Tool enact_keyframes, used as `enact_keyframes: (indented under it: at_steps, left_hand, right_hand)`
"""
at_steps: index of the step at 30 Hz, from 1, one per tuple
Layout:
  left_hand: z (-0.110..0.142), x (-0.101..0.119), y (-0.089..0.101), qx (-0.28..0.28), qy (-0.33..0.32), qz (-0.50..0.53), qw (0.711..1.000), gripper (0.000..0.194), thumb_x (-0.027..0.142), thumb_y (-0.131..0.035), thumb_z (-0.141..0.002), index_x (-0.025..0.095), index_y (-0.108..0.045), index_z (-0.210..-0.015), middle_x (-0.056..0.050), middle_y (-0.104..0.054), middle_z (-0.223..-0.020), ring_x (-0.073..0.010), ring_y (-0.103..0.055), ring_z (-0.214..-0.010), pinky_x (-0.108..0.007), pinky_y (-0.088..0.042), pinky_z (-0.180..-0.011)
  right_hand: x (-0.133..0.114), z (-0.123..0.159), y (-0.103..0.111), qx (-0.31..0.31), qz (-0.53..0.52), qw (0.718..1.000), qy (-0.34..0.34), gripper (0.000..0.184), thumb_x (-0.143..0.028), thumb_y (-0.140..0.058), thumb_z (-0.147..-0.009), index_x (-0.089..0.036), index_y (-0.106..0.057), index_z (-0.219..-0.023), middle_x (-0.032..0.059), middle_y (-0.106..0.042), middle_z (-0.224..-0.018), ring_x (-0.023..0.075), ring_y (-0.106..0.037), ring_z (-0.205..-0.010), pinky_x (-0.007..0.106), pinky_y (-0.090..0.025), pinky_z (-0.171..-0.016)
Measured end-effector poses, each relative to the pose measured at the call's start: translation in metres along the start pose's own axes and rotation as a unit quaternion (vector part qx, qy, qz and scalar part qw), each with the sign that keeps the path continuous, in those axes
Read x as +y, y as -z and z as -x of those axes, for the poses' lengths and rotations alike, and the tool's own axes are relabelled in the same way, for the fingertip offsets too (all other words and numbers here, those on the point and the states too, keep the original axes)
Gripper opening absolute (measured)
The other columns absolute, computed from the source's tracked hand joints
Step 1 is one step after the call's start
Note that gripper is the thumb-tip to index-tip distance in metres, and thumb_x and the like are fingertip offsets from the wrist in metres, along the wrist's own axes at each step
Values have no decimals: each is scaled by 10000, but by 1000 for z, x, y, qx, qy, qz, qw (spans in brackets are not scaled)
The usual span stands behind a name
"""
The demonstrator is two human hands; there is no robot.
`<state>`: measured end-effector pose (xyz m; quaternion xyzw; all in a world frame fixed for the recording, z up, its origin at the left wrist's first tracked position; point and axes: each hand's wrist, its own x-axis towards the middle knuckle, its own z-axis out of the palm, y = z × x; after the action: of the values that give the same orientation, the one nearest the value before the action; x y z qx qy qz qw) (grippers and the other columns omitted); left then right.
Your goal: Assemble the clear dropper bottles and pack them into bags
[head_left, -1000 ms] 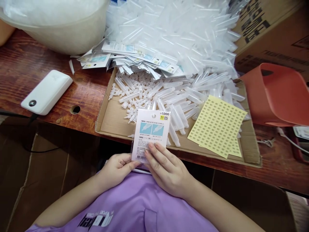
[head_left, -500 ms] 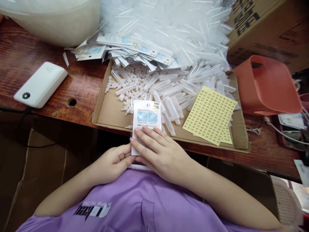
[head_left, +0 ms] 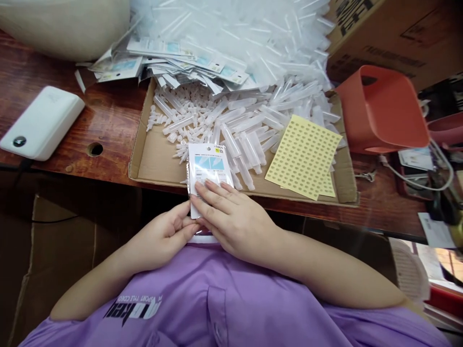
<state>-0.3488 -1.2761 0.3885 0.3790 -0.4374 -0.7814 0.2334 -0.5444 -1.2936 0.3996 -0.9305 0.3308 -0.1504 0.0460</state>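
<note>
A clear plastic packet with a printed white and blue card (head_left: pixel 209 166) stands over the front edge of the cardboard tray (head_left: pixel 152 168). My left hand (head_left: pixel 159 236) grips the packet's lower left edge with its fingers curled. My right hand (head_left: pixel 235 217) lies flat across the card's lower half, fingers stretched out and covering its print. Below the hands, the packet's clear end shows near the purple shirt. Just beyond the packet, translucent plastic tubes (head_left: pixel 246 147) and small white nozzle tips (head_left: pixel 202 103) lie in the tray.
Yellow sticker sheets (head_left: pixel 304 156) lie on the tray's right side. Behind are a stack of carded packets (head_left: pixel 195 62) and a large heap of tubes (head_left: pixel 231 29). A white power bank (head_left: pixel 43 123) sits left; an orange-red bin (head_left: pixel 383 111) and a carton (head_left: pixel 390 33) stand right.
The view has shifted, so the table things appear farther left and higher. The packet has tilted slightly; both hands keep nearly the same hold on it.
</note>
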Motion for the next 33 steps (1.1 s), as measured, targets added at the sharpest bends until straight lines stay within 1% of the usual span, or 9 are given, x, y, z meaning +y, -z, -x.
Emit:
enact_keyframes:
  at_steps: [3,7,9,11,14,17,24,28,33]
  left_hand:
    - [0,-2,0,23,4,12,1000,483,273,-584,-933,223,-477,-1402,-60,-729,-1028,-169,-699,-937,-291,-545,-872]
    - [0,-3,-2,28,24,72,997,441,281,-643,-904,197,-540,-1325,-37,-732,-896,-132,-699,-794,-209,-534,-713]
    - [0,-4,-2,14,27,98,995,437,285,-638,-912,211,-538,-1331,-30,-739,-872,-132,-707,-808,-209,-534,-734]
    - [0,-5,-2,10,26,120,992,425,293,-641,-913,225,-556,-1324,-40,-756,-912,-153,-719,-891,-229,-542,-796]
    - [0,-7,0,33,16,151,988,379,283,-681,-885,203,-635,-1253,-73,-763,-1042,-195,-710,-1021,-272,-537,-908]
    - [-2,-8,1,58,4,175,983,297,261,-684,-883,186,-704,-1170,-82,-754,-1103,-210,-701,-1061,-294,-520,-973]
    - [-3,-8,0,61,-6,182,981,334,271,-662,-901,213,-692,-1228,-91,-705,-1234,-258,-639,-1186,-390,-459,-1085]
    - [-4,-5,-2,79,-9,165,983,360,253,-691,-879,209,-685,-1236,-82,-714,-1218,-231,-664,-1144,-322,-490,-1043]
    - [-5,-1,-3,79,2,164,983,222,215,-658,-903,187,-739,-1108,-53,-774,-1038,-155,-723,-975,-219,-529,-930]
  right_hand:
    - [3,1,0,3,-13,1000,-10,383,-270,-410,-1006,-99,-647,-1254,134,-622,-1324,284,-605,-1234,451,-533,-1009]
    - [10,5,0,-13,-33,999,-28,415,-348,-415,-1006,-135,-618,-1298,119,-615,-1341,299,-552,-1295,521,-454,-1072]
    - [12,6,-1,-18,-42,999,-28,425,-353,-435,-997,-123,-602,-1312,127,-607,-1352,314,-539,-1305,534,-439,-1076]
    - [13,7,-2,-10,-49,998,-26,418,-334,-461,-986,-109,-601,-1308,140,-608,-1351,324,-539,-1302,537,-429,-1076]
    - [11,8,-5,6,-44,999,-29,405,-319,-487,-976,-110,-604,-1303,142,-621,-1337,318,-540,-1300,527,-409,-1088]
    - [9,9,-7,20,-30,999,-31,399,-320,-502,-971,-120,-606,-1299,121,-633,-1327,304,-547,-1293,500,-398,-1101]
    - [11,8,-4,14,0,1000,7,401,-268,-492,-950,-73,-609,-1280,131,-606,-1354,332,-556,-1279,505,-426,-1077]
    - [13,7,-2,13,14,999,31,403,-247,-527,-935,-44,-608,-1274,161,-605,-1347,350,-569,-1260,507,-455,-1047]
    - [10,6,-1,7,38,999,31,380,-248,-550,-942,-52,-622,-1259,157,-617,-1331,344,-584,-1244,479,-491,-1009]
